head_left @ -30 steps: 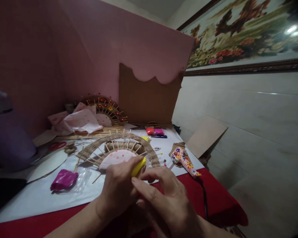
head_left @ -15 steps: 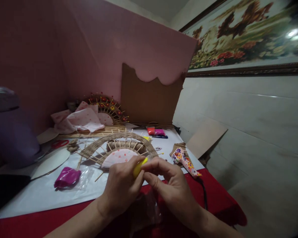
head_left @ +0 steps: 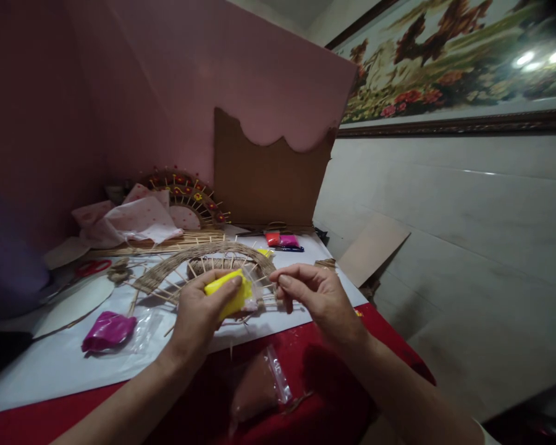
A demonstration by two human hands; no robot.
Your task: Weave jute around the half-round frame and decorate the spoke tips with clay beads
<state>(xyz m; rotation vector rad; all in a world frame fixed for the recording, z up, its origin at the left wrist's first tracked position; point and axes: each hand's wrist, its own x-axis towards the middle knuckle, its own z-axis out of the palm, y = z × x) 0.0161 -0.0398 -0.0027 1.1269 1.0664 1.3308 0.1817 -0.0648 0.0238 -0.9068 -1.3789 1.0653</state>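
My left hand [head_left: 192, 318] grips a yellow pack of modelling clay [head_left: 229, 293] in a clear plastic bag, thumb on top. To its right, apart from the pack, my right hand [head_left: 322, 303] is closed in a pinch. Whatever may be between those fingertips is too small to make out. Behind both hands lies a half-round fan of sticks and woven twine [head_left: 208, 252], its lower part hidden by the left hand. A brown pack in a zip bag [head_left: 257, 386] sits below on the red cloth.
A magenta clay pack [head_left: 109, 332] lies at left, near red scissors [head_left: 92, 267]. Red and magenta packs [head_left: 280, 240] rest by a pen at the back. A decorated fan [head_left: 189, 191], pink dotted cloth [head_left: 139, 219] and cut cardboard [head_left: 271, 176] stand behind. A purple bottle [head_left: 9, 259] is far left.
My hands have moved apart. The yellow pack now shows fully in my left hand, which has shifted left; my right hand has drawn away from it. The view has turned slightly right.
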